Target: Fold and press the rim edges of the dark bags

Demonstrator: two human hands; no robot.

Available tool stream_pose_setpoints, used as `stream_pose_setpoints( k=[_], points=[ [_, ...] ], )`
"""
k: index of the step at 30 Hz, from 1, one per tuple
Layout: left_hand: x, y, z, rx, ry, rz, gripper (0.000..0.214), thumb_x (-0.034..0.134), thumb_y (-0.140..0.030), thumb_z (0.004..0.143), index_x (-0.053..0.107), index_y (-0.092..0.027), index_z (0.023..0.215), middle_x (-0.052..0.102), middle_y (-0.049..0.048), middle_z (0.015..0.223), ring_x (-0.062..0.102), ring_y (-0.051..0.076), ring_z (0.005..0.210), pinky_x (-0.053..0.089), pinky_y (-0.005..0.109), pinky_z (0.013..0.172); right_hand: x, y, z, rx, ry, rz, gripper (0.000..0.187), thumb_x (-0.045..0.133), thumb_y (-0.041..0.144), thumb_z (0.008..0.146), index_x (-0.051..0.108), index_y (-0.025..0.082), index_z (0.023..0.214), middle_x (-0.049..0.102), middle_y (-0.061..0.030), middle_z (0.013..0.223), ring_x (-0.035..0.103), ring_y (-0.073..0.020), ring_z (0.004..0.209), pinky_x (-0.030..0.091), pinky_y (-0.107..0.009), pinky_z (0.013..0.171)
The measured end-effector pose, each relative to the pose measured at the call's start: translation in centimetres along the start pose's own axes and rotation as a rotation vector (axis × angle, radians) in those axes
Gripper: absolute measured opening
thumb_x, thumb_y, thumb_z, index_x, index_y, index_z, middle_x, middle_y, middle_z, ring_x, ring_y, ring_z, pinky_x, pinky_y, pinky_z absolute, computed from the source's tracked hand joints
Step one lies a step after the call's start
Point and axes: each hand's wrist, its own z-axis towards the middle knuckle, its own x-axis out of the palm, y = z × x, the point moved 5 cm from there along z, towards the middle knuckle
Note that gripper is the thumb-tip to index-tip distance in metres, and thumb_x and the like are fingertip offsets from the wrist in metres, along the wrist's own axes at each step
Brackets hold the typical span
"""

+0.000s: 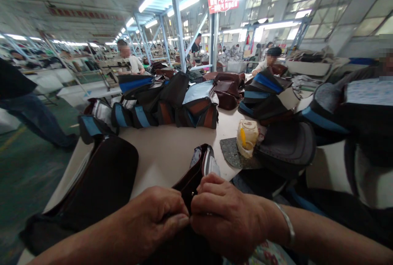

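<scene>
A dark brown bag (184,184) stands in front of me, its opening pointing away, with a pale lining and zipper edge (209,162) at the far end. My left hand (153,211) is closed on the near part of the bag, thumb pressed against the curled fingers. Right beside it, my right hand (222,211) is also closed on the bag, its knuckles almost touching the left thumb. A tiny shiny metal bit shows between the two hands. Whatever lies under the fingers is hidden.
A dark bag (107,179) lies at the left table edge. A yellowed plastic container (248,132) with a yellow handle sits on a dark slab (229,152) at right. Bags with blue or brown panels (143,115) line the table's far side. Several people work beyond.
</scene>
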Motion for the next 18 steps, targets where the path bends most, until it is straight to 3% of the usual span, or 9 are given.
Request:
stream_pose_setpoints(
  k=[2, 4, 6, 8, 11, 14, 16, 18],
  points=[
    [0.1, -0.5, -0.1, 0.095, -0.094, 0.07, 0.02, 0.05, -0.028, 0.099, 0.06, -0.021, 0.083, 0.059, -0.0028, 0.079, 0.055, 0.013, 0.072, 0.039, 0.02, 0.065, -0.7, -0.4, -0.3, 0.085, -0.069, 0.19, 0.017, 0.046, 0.023, 0.094, 0.06, 0.014, 0.096, 0.064, -0.0091, 0.091, 0.057, -0.0186, 0.081, 0.049, -0.035, 0.078],
    [0.1, -1.4, -0.5, 0.243, -0.187, 0.15, 0.021, 0.047, -0.024, 0.099, 0.058, -0.021, 0.081, 0.06, -0.0023, 0.079, 0.056, 0.012, 0.071, 0.039, 0.02, 0.064, -1.5, -1.7, -0.6, 0.273, -0.165, 0.423, 0.02, 0.044, 0.023, 0.101, 0.06, 0.013, 0.107, 0.065, -0.0107, 0.099, 0.061, -0.0175, 0.092, 0.051, -0.032, 0.083],
    [0.0, -2.0, -0.8, 0.345, -0.263, 0.216, 0.023, 0.045, -0.022, 0.101, 0.054, -0.021, 0.079, 0.059, -0.0025, 0.077, 0.055, 0.012, 0.07, 0.038, 0.021, 0.063, -1.7, -2.9, -0.7, 0.418, -0.158, 0.532, 0.025, 0.041, 0.027, 0.106, 0.059, 0.012, 0.115, 0.064, -0.0113, 0.103, 0.061, -0.0171, 0.099, 0.051, -0.031, 0.087],
    [-0.2, -2.3, -1.0, 0.376, -0.313, 0.273, 0.025, 0.045, -0.022, 0.102, 0.052, -0.021, 0.078, 0.058, -0.0026, 0.075, 0.055, 0.013, 0.068, 0.038, 0.021, 0.062, -1.6, -3.3, -0.1, 0.403, -0.052, 0.474, 0.026, 0.045, 0.032, 0.106, 0.062, 0.013, 0.112, 0.063, -0.0105, 0.102, 0.059, -0.0175, 0.096, 0.05, -0.032, 0.087],
    [-0.3, -2.5, -1.2, 0.431, -0.366, 0.355, 0.024, 0.044, -0.021, 0.103, 0.053, -0.022, 0.08, 0.06, -0.0021, 0.075, 0.056, 0.014, 0.067, 0.038, 0.023, 0.062, -0.7, -3.0, 1.1, 0.265, 0.096, 0.409, 0.026, 0.052, 0.034, 0.102, 0.064, 0.015, 0.089, 0.059, -0.0054, 0.087, 0.054, -0.0147, 0.078, 0.046, -0.029, 0.076],
    [0.2, -2.0, -1.4, 0.508, -0.395, 0.421, 0.025, 0.046, -0.023, 0.103, 0.054, -0.022, 0.08, 0.062, -0.0022, 0.072, 0.057, 0.014, 0.063, 0.039, 0.025, 0.06, 1.0, -2.6, 1.2, 0.217, 0.101, 0.449, 0.036, 0.051, 0.039, 0.101, 0.057, 0.017, 0.074, 0.053, -0.0023, 0.075, 0.05, -0.0134, 0.07, 0.041, -0.027, 0.069],
    [0.3, -1.1, -1.3, 0.49, -0.371, 0.469, 0.023, 0.052, -0.026, 0.103, 0.059, -0.021, 0.081, 0.063, -0.0033, 0.071, 0.059, 0.013, 0.062, 0.041, 0.025, 0.062, 2.6, -3.3, 0.4, 0.269, 0.098, 0.448, 0.049, 0.049, 0.052, 0.101, 0.052, 0.018, 0.067, 0.053, -0.0031, 0.076, 0.051, -0.0137, 0.072, 0.041, -0.028, 0.07],
    [-0.2, -0.7, -1.6, 0.506, -0.353, 0.502, 0.024, 0.061, -0.025, 0.1, 0.061, -0.021, 0.077, 0.064, -0.0053, 0.068, 0.064, 0.012, 0.062, 0.042, 0.022, 0.061, 4.0, -4.9, -0.6, 0.348, 0.052, 0.458, 0.065, 0.034, 0.069, 0.101, 0.041, 0.018, 0.06, 0.047, -0.0013, 0.07, 0.045, -0.0123, 0.064, 0.038, -0.028, 0.065]
  ],
)
